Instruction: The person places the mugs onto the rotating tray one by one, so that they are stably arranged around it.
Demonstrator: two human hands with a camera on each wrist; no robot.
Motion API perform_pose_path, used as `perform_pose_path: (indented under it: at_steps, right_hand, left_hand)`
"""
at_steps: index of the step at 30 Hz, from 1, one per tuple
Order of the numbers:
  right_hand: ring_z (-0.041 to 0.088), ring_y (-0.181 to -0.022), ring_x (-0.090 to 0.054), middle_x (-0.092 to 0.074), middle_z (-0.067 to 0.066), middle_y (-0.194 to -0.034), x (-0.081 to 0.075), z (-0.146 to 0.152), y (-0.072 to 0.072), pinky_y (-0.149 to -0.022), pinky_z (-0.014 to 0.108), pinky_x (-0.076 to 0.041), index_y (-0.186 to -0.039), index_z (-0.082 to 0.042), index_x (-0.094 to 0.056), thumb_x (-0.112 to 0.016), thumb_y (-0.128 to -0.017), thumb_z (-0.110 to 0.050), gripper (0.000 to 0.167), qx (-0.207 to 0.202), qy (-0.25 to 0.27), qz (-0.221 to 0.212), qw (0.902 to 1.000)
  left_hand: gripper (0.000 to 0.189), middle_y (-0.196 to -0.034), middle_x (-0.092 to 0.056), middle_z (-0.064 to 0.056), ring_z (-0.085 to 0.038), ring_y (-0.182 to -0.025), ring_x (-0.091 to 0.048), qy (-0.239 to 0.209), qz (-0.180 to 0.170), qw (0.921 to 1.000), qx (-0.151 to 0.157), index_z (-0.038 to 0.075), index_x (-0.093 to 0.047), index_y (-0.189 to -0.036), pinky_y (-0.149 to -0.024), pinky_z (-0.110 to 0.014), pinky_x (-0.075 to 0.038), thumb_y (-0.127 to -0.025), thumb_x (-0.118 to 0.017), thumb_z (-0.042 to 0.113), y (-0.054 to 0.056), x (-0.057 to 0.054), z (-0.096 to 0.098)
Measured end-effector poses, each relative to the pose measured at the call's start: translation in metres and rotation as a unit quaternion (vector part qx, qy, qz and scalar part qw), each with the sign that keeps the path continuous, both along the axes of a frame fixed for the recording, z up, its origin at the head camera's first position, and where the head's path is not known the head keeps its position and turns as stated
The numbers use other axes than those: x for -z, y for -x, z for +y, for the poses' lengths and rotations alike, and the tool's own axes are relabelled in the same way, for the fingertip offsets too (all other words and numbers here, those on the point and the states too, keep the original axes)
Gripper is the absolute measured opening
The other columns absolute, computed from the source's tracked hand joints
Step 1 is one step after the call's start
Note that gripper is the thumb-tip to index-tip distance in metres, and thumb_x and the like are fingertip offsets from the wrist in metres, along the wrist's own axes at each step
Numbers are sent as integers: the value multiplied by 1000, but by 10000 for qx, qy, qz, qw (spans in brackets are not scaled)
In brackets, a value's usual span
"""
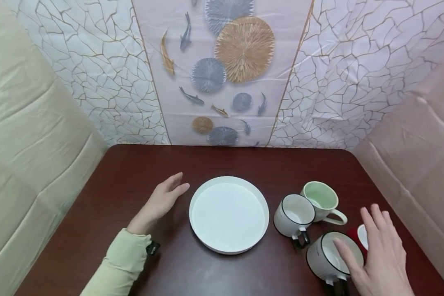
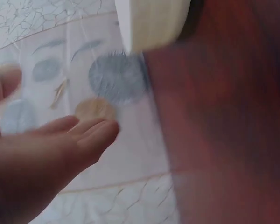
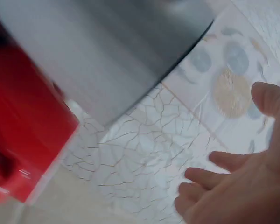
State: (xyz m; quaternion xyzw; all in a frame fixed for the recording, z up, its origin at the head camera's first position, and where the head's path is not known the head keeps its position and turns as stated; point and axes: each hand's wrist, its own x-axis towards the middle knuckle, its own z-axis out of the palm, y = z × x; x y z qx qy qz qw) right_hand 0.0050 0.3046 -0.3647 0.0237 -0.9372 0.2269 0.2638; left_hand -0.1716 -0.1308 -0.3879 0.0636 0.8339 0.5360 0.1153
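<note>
Holding nothing, we have our left hand [image 1: 160, 202] by a white tray [image 1: 228, 216], right hand [image 1: 384, 257] by, maybe, a red mug [image 3: 30, 116]

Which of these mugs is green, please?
The pale green mug, farthest back; the farther white mug and nearer white mug have black rims, while the remaining cup, partly behind the right hand, is red.

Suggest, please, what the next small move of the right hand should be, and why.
I would probably bring the right hand in to grip the nearest white mug: the hand is empty, its thumb spread from the fingers and overlapping that mug in the head view. The round white tray has nothing on it, so a mug could likely go there.
</note>
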Motion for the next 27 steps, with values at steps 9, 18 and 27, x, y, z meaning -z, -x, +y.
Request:
perform_pose_path:
  at_steps: [9, 18, 27]
  right_hand:
    - [-7, -114, -33, -52, -13, -118, 29, -23, -19, -96, 22, -15, -116, 12, -62, -60, -82, -65, 84, 664, 801, 2307, 9674]
    - [-7, -72, -35, -39, -10, -85, 52, -39, -37, -55, 5, -31, -106, 10, -61, -79, -68, 4, 43, 2108, 1323, 1045, 9629]
    - [-1, -58, -38, -46, 4, -77, 67, -53, -34, -46, 8, -32, -92, -9, -51, -85, -66, -2, 43, 3295, 2369, 278, 9135]
  left_hand:
    - [47, -145, -47, -10, -24, -134, -42, -1258, -298, 9895, -645, 12, -50, -141, -110, -47, -33, -96, -60, 23, 5, 37, 23]
    - [55, -150, -40, -14, -28, -139, -36, -1327, -392, 9903, -98, 5, -40, -147, -111, -45, -32, -97, -60, 15, 9, 55, 21]
    - [58, -152, -35, -14, -27, -140, -33, -1134, -470, 9903, 647, 2, -35, -149, -108, -41, -36, -95, -57, 1, 15, 63, 18]
